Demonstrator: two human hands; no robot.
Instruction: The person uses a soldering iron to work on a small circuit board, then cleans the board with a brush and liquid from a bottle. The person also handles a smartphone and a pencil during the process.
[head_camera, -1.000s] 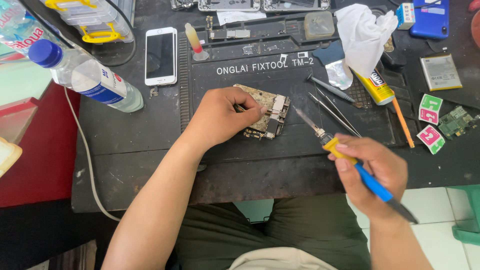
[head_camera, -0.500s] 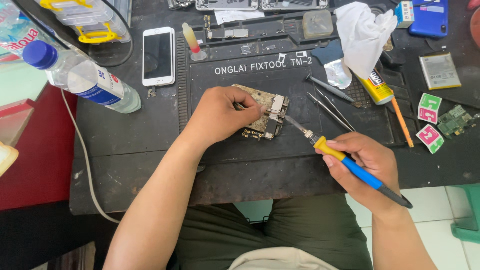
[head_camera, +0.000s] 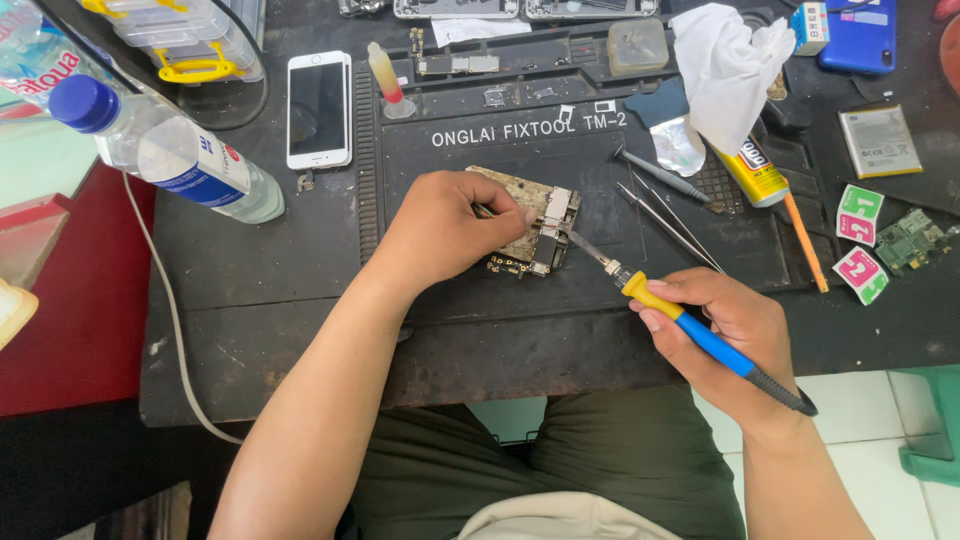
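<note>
From the head view, the left hand (head_camera: 440, 228) pins a small circuit board (head_camera: 530, 232) on the black mat (head_camera: 480, 310) at bench centre. The right hand (head_camera: 735, 335), at four o'clock, grips a blue-and-yellow soldering iron (head_camera: 690, 325), its tip on the board. A slip could scorch nearby parts or fingertips. Green-and-pink square packets (head_camera: 858, 243) lie at three o'clock; a yellow glue tube (head_camera: 748, 168) sits at two.

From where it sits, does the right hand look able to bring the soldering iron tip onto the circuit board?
Probably yes: the right hand holds the blue-and-yellow soldering iron, its tip at the bare circuit board edge; the left hand covers only the other side.
</note>
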